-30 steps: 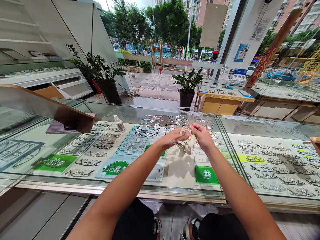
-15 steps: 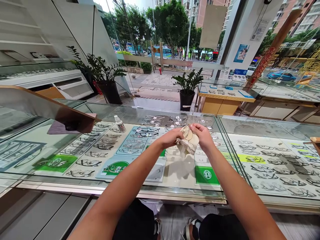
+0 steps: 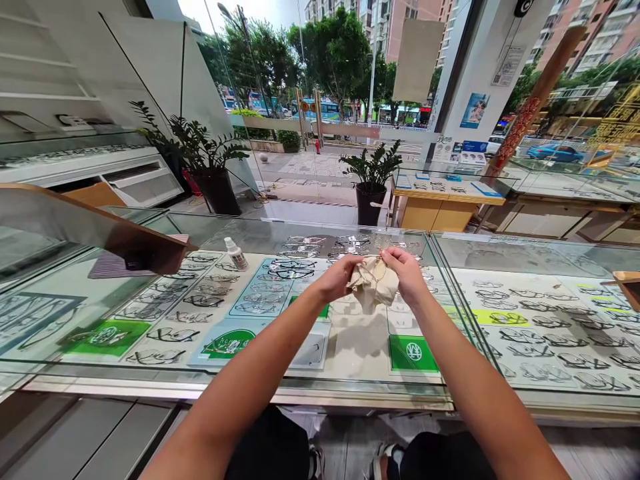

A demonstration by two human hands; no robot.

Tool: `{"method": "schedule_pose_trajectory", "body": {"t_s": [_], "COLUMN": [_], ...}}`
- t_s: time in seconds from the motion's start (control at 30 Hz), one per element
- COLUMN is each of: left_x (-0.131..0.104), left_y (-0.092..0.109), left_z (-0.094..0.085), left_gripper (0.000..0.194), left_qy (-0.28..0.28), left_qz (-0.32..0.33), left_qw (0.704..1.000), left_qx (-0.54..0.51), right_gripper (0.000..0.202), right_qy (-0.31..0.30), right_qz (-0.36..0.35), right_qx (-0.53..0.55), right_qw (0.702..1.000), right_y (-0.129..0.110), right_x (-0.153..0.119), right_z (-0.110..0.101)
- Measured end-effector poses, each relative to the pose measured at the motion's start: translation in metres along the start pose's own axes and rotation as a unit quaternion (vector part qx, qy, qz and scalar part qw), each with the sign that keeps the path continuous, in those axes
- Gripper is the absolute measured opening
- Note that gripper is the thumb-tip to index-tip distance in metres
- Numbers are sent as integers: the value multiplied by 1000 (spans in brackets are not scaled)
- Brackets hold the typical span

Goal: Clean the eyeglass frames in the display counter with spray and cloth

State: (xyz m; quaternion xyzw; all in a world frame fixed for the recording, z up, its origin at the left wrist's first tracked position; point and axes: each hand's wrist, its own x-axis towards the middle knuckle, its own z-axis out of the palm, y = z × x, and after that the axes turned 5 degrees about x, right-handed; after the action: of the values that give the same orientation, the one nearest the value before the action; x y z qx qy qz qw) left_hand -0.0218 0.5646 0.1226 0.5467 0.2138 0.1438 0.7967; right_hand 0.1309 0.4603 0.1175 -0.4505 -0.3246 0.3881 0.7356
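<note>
Above the glass display counter, my left hand (image 3: 340, 277) is closed on a cream cloth (image 3: 373, 290) that hangs down in loose folds. My right hand (image 3: 406, 270) pinches the right side of a pair of thin-rimmed glasses (image 3: 379, 268), whose round rim shows against the cloth. The far side of the glasses is hidden by cloth and fingers. A white spray bottle (image 3: 236, 255) stands on the counter to the left of my hands.
Rows of glasses (image 3: 543, 320) lie under the counter glass (image 3: 357, 387). Green cards (image 3: 414, 352) are among them. A brown-edged panel (image 3: 115, 227) juts in at left. Potted plants (image 3: 370, 203) stand beyond the counter, before a large window. A wooden display table (image 3: 430, 212) is behind at right.
My left hand has shifted slightly left and its hold on the cloth has changed, with the cloth bunched differently. My right hand keeps its pinch. The whole view has tilted slightly.
</note>
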Motion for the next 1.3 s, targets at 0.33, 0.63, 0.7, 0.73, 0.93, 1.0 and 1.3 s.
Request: {"method": "schedule_pose_trajectory", "body": {"t_s": [0.33, 0.63, 0.7, 0.73, 0.93, 1.0, 1.3], "left_x": [-5, -4, -5, -6, -8, -7, -9], "left_y": [0, -3, -2, -1, -1, -3, 4], "left_z": [3, 10, 10, 10, 4, 5, 7], "left_gripper": [51, 62, 64, 63, 56, 53, 51], "left_qy": [-95, -37, -49, -65, -75, -66, -28], "left_qz": [84, 111, 104, 95, 75, 84, 123], "left_qw": [987, 978, 980, 982, 989, 988, 978], "left_qx": [98, 172, 160, 147, 99, 108, 167], "right_gripper": [40, 40, 40, 40, 42, 42, 41], "right_qy": [-2, -32, -28, -23, 3, 1, -14], "right_qz": [1, 18, 24, 29, 32, 33, 24], "right_qx": [-10, 16, 27, 33, 55, 58, 34], "right_qw": [1000, 999, 999, 999, 998, 998, 999], "right_y": [5, 6, 4, 4, 2, 3, 1], "right_x": [0, -7, -7, -7, -5, -5, -4], "right_z": [3, 12, 13, 12, 10, 11, 11]}}
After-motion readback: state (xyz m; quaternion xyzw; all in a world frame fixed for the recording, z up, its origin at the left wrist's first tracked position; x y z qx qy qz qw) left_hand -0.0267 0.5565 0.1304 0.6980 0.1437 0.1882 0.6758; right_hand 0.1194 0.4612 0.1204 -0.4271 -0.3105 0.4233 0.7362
